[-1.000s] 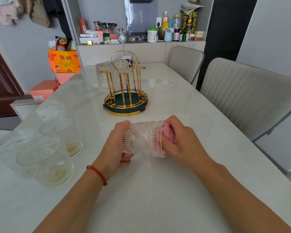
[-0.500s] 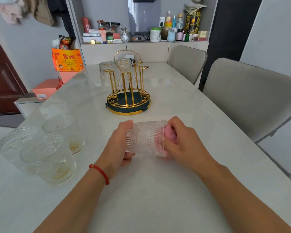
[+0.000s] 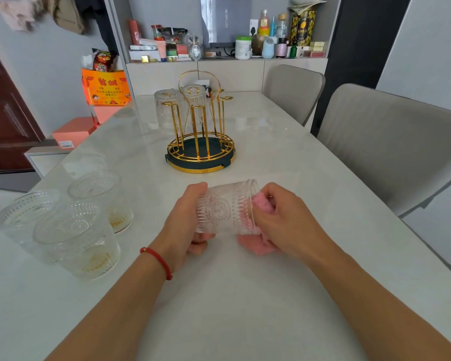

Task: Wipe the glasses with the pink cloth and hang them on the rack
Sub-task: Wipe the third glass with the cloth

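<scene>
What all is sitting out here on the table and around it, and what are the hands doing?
held glass: 1, clear, on its side between the hands
pink cloth: 1, pink, stuffed in that glass's mouth
unwiped glasses: 3, clear with yellowish dregs, upright, table's left
rack: 1, gold with dark base, table centre
hung glasses: 2, clear, upside down on rack
table: 1, pale marble
chairs: 2, grey, right side
shelf clutter: many bottles, boxes, back wall
left hand: grips glass base
right hand: holds cloth at the rim
</scene>
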`<state>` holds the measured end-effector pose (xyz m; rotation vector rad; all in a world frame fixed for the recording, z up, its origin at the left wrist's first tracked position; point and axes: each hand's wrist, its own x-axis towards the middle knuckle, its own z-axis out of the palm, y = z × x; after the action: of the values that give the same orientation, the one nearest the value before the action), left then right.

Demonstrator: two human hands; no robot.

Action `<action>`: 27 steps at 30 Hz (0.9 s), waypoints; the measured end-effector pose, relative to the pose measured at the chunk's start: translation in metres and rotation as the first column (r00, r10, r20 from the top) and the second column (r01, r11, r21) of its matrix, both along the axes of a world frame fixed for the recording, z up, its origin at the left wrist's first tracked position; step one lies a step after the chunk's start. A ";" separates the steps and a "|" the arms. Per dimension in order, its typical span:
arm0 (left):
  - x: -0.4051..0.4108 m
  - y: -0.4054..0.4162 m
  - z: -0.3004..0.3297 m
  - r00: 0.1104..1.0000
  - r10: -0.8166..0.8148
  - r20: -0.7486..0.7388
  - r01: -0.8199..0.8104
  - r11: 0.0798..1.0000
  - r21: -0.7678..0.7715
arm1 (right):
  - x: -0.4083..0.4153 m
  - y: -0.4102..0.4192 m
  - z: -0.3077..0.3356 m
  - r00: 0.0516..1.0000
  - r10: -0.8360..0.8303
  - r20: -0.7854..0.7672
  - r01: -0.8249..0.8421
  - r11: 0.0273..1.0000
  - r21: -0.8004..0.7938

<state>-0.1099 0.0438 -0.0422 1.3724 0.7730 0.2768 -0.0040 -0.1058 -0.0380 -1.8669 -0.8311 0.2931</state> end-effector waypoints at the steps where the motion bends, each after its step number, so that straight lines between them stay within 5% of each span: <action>1: -0.002 0.002 0.002 0.999 -0.037 -0.014 0.037 0.999 -0.002 | 0.001 -0.001 0.000 0.999 0.016 0.047 -0.016 1.000 -0.005; 7: -0.012 0.016 0.008 0.941 -0.321 -0.104 0.314 0.946 -0.075 | 0.010 -0.009 -0.001 0.776 0.067 0.627 -0.027 0.997 -0.073; 10: -0.009 0.012 0.005 0.959 -0.275 -0.071 0.268 0.959 -0.091 | 0.006 -0.005 0.000 0.877 -0.055 0.477 0.019 0.997 0.079; 14: 0.001 0.005 -0.001 0.993 -0.118 -0.014 0.118 0.993 -0.017 | 0.005 0.001 0.000 0.993 -0.115 -0.006 0.115 0.991 0.066; 18: -0.003 0.008 -0.001 0.988 -0.129 -0.085 0.133 0.991 0.033 | 0.007 -0.005 -0.001 0.941 -0.028 0.336 0.042 0.998 -0.036; 21: -0.008 0.013 0.006 0.922 -0.335 -0.195 0.349 0.937 0.038 | 0.013 -0.013 0.003 0.735 0.039 0.677 0.039 0.994 -0.099; 24: -0.012 0.016 0.010 0.889 -0.400 -0.225 0.412 0.911 0.009 | 0.012 -0.013 0.002 0.550 -0.002 0.835 0.003 1.000 0.000; 25: -0.012 0.016 0.009 0.898 -0.387 -0.208 0.394 0.919 -0.006 | 0.009 -0.011 0.001 0.541 -0.035 0.840 -0.016 0.999 0.052; 27: -0.011 0.014 0.006 0.933 -0.336 -0.127 0.333 0.942 -0.038 | 0.005 -0.008 -0.001 0.672 -0.093 0.734 -0.027 0.988 0.150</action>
<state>-0.1209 0.0582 -0.0357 1.4914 0.6332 -0.0891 0.0010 -0.1141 -0.0393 -1.8447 -1.3159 -0.6052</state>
